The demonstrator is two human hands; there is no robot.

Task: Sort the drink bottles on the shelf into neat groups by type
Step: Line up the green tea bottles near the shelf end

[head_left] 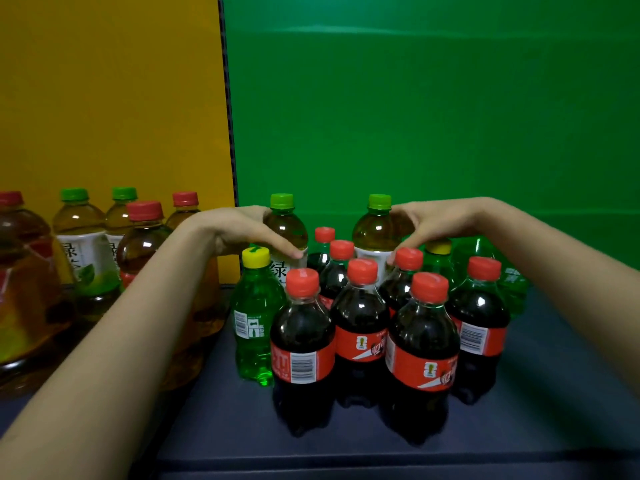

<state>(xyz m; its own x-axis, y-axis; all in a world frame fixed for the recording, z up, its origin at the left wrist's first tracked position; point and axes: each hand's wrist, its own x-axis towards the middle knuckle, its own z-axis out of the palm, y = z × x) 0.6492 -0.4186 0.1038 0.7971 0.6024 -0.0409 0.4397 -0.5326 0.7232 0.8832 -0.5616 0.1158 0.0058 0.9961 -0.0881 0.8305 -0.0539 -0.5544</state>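
Note:
Several small cola bottles (360, 323) with red caps stand clustered in the middle of the dark shelf (554, 393). Behind them stand two green tea bottles with light green caps. My left hand (249, 233) grips the left green tea bottle (287, 230) round its shoulder. My right hand (426, 223) grips the right green tea bottle (372, 233) the same way. A green soda bottle (254, 317) with a yellow cap stands left of the colas; another green soda bottle (438, 261) stands behind them on the right.
On the left, before a yellow backdrop (104, 98), stand more green tea bottles (81, 237) and amber tea bottles (142, 244) with red caps. A green backdrop (433, 98) rises behind the cola cluster. More green bottles (512, 275) sit at the back right.

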